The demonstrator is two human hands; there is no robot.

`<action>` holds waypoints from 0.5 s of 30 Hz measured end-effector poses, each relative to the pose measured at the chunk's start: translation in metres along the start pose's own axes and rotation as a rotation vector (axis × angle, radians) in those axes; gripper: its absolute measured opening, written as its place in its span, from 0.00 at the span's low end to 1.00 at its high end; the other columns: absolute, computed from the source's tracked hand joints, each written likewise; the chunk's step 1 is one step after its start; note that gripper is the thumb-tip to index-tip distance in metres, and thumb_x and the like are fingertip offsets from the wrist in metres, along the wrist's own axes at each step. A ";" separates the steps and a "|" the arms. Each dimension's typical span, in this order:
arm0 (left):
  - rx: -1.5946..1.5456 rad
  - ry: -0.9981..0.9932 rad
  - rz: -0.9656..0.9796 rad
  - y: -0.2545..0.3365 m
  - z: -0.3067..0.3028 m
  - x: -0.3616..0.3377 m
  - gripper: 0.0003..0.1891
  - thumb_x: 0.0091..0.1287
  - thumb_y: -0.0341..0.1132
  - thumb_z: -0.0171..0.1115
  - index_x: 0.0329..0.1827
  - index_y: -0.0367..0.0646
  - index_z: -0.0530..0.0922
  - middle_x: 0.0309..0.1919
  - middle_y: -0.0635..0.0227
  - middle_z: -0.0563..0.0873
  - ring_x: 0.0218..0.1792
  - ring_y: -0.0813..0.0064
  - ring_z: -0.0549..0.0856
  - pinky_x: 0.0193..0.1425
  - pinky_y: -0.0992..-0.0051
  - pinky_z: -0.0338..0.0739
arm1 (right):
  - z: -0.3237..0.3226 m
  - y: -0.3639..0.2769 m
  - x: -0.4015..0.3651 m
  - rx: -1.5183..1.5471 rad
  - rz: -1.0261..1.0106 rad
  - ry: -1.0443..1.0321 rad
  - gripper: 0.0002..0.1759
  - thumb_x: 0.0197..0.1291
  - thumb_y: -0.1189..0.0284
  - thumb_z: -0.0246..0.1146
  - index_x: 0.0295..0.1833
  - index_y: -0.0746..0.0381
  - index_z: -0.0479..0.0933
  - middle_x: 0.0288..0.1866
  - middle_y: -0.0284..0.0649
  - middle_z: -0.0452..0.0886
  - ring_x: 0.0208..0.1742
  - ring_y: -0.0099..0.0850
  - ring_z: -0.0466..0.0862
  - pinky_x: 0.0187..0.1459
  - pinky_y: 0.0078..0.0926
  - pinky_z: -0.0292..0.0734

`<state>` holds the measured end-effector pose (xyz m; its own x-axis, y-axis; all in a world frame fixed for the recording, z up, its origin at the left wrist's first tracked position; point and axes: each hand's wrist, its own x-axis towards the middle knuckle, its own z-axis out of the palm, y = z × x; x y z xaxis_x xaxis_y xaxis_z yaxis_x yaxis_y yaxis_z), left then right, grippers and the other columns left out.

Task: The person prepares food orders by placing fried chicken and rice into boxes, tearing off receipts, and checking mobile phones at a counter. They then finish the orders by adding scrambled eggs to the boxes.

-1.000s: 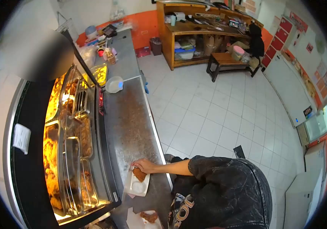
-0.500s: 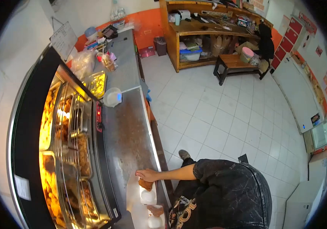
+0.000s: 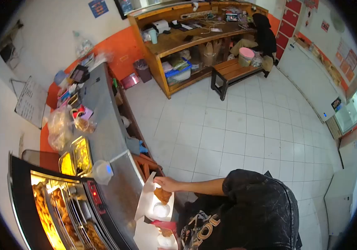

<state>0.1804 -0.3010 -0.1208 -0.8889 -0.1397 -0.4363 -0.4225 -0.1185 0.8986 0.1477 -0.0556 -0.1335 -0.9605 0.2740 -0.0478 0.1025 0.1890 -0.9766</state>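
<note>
My right hand [image 3: 166, 183] reaches in from the dark sleeve and grips the upper edge of an open white takeout box [image 3: 147, 196], fingers curled at its rim. Just below the fingers lies a piece of fried chicken [image 3: 162, 195]. A white round portion [image 3: 161, 210] sits beside the chicken in the same box. Nearer to me stands a second open white box [image 3: 145, 236], with another white portion [image 3: 166, 240], a brown piece [image 3: 166, 231] and a red strip [image 3: 164, 225]. My left hand is out of the picture.
A lit food warmer [image 3: 53, 208] with fried pieces stands at the left. On the metal counter [image 3: 101, 104] are trays of yellow food [image 3: 81, 156], a white bowl [image 3: 102, 172] and plastic bags [image 3: 59, 127]. Across the tiled floor, a person [image 3: 264, 37] sits by a wooden bench [image 3: 232, 71].
My view has turned, so the warmer and counter sit lower and further left. My right hand's fingers have curled at the box edge. A red strip now shows in the nearer box.
</note>
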 end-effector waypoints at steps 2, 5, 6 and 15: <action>-0.060 0.023 -0.095 -0.020 -0.014 0.007 0.32 0.71 0.57 0.46 0.68 0.41 0.68 0.61 0.56 0.78 0.62 0.59 0.77 0.63 0.60 0.74 | -0.039 0.003 0.013 0.003 0.037 0.059 0.19 0.76 0.59 0.45 0.55 0.62 0.73 0.48 0.48 0.82 0.50 0.40 0.82 0.52 0.35 0.75; -0.175 0.047 -0.196 -0.039 -0.032 0.024 0.33 0.72 0.58 0.45 0.69 0.41 0.68 0.62 0.57 0.77 0.63 0.58 0.76 0.63 0.59 0.74 | -0.084 0.010 0.034 0.028 0.121 0.177 0.20 0.76 0.59 0.45 0.57 0.62 0.73 0.51 0.47 0.82 0.53 0.37 0.81 0.53 0.32 0.75; -0.204 0.046 -0.222 -0.042 -0.034 0.033 0.33 0.72 0.59 0.45 0.69 0.41 0.67 0.62 0.57 0.77 0.63 0.58 0.76 0.64 0.59 0.74 | -0.096 0.012 0.040 0.056 0.171 0.235 0.21 0.76 0.60 0.45 0.59 0.63 0.73 0.53 0.46 0.81 0.55 0.35 0.80 0.54 0.30 0.75; -0.242 0.004 -0.362 0.057 0.138 0.134 0.36 0.71 0.65 0.44 0.64 0.40 0.73 0.56 0.61 0.81 0.50 0.61 0.84 0.53 0.61 0.80 | -0.191 0.019 0.156 0.155 0.291 0.298 0.24 0.76 0.60 0.46 0.66 0.66 0.69 0.67 0.47 0.71 0.69 0.35 0.69 0.70 0.30 0.60</action>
<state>0.0130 -0.1911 -0.1214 -0.6901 -0.0507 -0.7219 -0.6527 -0.3874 0.6511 0.0495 0.1710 -0.1189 -0.7787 0.5590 -0.2848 0.2954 -0.0739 -0.9525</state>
